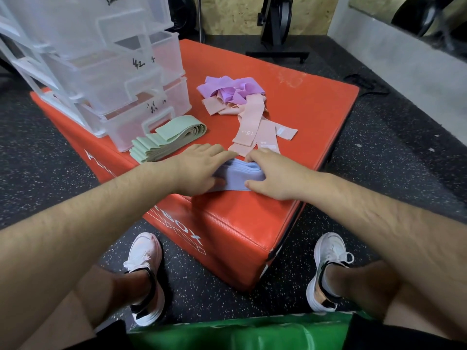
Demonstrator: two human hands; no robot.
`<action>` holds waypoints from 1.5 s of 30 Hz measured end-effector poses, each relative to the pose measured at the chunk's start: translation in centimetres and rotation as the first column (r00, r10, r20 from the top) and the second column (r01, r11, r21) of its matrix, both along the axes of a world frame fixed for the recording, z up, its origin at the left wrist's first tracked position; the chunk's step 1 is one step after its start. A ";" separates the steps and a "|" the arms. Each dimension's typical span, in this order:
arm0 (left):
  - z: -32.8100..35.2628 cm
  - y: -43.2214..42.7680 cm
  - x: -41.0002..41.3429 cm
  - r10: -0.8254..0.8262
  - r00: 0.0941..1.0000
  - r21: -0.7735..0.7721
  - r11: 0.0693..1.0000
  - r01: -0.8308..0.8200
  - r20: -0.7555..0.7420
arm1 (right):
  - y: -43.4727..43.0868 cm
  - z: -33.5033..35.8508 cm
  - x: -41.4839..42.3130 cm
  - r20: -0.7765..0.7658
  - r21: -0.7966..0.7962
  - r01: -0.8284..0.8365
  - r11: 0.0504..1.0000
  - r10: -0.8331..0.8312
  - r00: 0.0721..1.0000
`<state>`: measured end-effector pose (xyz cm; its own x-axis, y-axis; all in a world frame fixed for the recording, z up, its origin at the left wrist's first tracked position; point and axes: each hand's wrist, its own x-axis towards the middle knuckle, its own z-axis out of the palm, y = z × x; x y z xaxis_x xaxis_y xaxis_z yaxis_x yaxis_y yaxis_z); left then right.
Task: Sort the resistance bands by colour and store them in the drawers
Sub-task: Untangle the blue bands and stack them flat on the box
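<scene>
from my remote seat i see both hands low on the near corner of the red box (pixel 303 102), working one folded stack of pale blue bands (pixel 240 176). the left hand (pixel 199 168) lies with fairly straight fingers across the stack's 9 o'clock end, a pressing, released grip. the right hand (pixel 275 173) has its grip wrapped on the 3 o'clock end, fingers curled over the far edge and thumb on the near one.

from the hands, the green bands (pixel 166 141) sit folded at 10 o'clock, just beside the bottom drawer (pixel 141 120) of the clear drawer unit (pixel 101 59), which stands pulled out. the pink bands (pixel 252 127) sprawl loose at 1 o'clock, one end almost touching my fingertips, and the purple bands (pixel 230 89) lie tangled beyond them at 12.

i judge the step in hand to be squaring up the blue stack before it goes into a drawer. to do it well i would:
- hold the left palm down so the layers cannot slide
- even the loop ends with the right fingers
- lift with both ends pinched, since the fabric looks limp and apt to fan open
- steer clear of the pink end close by, so no stray colour comes along
- read the handwritten drawer labels, too blurred for me to make out here
</scene>
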<state>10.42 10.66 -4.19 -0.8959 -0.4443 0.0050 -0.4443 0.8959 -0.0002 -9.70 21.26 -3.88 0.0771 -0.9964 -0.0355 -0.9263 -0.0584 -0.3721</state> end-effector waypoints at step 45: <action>8.4 -9.9 -4.1 0.858 0.402 0.946 0.308 0.098 -0.321 | -14.1 6.1 1.1 0.873 0.182 0.357 0.916 -0.318 0.371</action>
